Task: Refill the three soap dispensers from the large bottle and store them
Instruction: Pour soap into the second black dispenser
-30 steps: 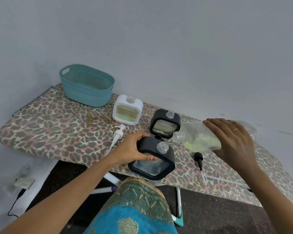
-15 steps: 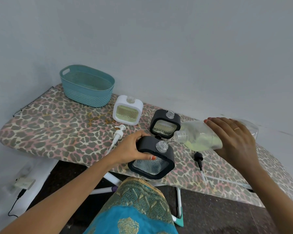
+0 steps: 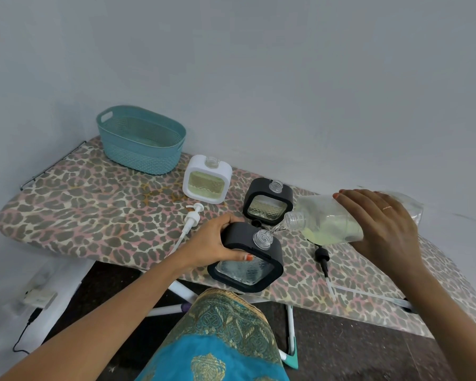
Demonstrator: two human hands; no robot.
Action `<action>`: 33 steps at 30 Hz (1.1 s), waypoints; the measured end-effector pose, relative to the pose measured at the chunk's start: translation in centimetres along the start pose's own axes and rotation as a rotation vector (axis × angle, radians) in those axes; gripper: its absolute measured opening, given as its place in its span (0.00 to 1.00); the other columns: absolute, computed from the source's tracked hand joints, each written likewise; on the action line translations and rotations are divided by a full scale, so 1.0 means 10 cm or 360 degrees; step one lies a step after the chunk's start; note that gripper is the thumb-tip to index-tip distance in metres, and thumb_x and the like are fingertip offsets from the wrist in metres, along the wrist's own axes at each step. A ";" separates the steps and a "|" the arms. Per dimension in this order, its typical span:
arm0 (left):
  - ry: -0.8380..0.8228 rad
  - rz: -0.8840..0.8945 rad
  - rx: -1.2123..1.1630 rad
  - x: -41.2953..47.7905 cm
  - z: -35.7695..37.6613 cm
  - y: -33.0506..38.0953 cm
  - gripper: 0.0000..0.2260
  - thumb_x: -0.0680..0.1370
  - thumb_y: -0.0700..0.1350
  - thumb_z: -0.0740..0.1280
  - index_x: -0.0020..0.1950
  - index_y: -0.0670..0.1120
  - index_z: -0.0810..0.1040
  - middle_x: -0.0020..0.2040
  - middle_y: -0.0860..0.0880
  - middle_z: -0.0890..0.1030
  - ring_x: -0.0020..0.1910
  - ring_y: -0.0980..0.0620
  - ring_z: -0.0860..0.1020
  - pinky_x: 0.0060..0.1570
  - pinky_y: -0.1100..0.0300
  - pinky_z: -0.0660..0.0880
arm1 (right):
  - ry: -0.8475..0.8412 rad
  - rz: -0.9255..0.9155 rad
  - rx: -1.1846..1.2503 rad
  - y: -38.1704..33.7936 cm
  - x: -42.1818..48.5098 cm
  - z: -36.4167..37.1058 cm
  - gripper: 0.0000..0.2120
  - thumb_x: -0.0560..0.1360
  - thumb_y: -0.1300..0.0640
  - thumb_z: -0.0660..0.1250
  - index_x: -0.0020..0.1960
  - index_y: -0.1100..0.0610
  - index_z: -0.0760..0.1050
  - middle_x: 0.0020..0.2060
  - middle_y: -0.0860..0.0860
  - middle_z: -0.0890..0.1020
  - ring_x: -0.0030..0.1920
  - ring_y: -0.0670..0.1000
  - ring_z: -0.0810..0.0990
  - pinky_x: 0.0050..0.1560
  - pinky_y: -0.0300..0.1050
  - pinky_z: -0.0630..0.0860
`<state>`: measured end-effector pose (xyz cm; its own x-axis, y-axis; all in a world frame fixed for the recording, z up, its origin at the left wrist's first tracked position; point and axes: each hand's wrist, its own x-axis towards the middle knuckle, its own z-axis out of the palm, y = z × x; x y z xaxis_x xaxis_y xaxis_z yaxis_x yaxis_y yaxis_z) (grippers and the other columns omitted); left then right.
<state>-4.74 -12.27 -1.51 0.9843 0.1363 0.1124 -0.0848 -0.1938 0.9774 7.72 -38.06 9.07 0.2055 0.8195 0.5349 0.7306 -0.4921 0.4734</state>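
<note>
The large bottle [image 3: 333,218] is held almost flat above the right part of the ironing board [image 3: 94,210], with its open mouth turned to the left. It is gripped around the body by the right hand [image 3: 379,224], fingers curled over the top. A thin stream of soap [image 3: 278,229] is seen between the mouth and the clear neck of the near black dispenser [image 3: 245,270]; it seems to fall into the neck, but this is not sharp. This dispenser is tilted at the front edge of the board and is clamped at its left side by the left hand [image 3: 217,243].

Just behind it, 1 more black dispenser [image 3: 268,202] is placed upright, and 1 white dispenser [image 3: 207,182] further left, both uncapped. A white pump [image 3: 191,215] is laid near the left hand, and a black pump [image 3: 321,257] under the bottle. A teal basket [image 3: 140,155] is set at the far left.
</note>
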 end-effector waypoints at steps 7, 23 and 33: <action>0.0002 0.0008 -0.0001 0.00 0.01 -0.01 0.19 0.63 0.37 0.78 0.47 0.49 0.73 0.44 0.51 0.79 0.44 0.61 0.79 0.47 0.64 0.77 | 0.0020 -0.0014 0.0002 0.00 0.00 -0.01 0.26 0.61 0.65 0.77 0.57 0.60 0.75 0.52 0.57 0.82 0.51 0.60 0.82 0.50 0.55 0.76; 0.0019 -0.0019 -0.0010 -0.01 0.01 -0.01 0.20 0.63 0.37 0.78 0.49 0.46 0.73 0.45 0.50 0.80 0.45 0.58 0.79 0.48 0.62 0.78 | -0.0003 -0.0018 -0.0011 0.01 0.00 -0.04 0.28 0.58 0.64 0.79 0.57 0.61 0.77 0.52 0.58 0.82 0.51 0.60 0.82 0.50 0.55 0.76; 0.0028 -0.0009 0.0007 -0.01 0.02 -0.02 0.20 0.62 0.38 0.78 0.47 0.49 0.73 0.44 0.50 0.80 0.44 0.59 0.79 0.47 0.63 0.77 | 0.0038 -0.0027 -0.0010 0.03 -0.02 -0.01 0.28 0.62 0.62 0.78 0.59 0.58 0.72 0.53 0.57 0.82 0.52 0.59 0.81 0.50 0.54 0.76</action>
<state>-4.82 -12.44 -1.73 0.9818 0.1547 0.1104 -0.0788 -0.1973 0.9772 7.86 -38.39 9.22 0.1776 0.8204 0.5435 0.7296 -0.4804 0.4868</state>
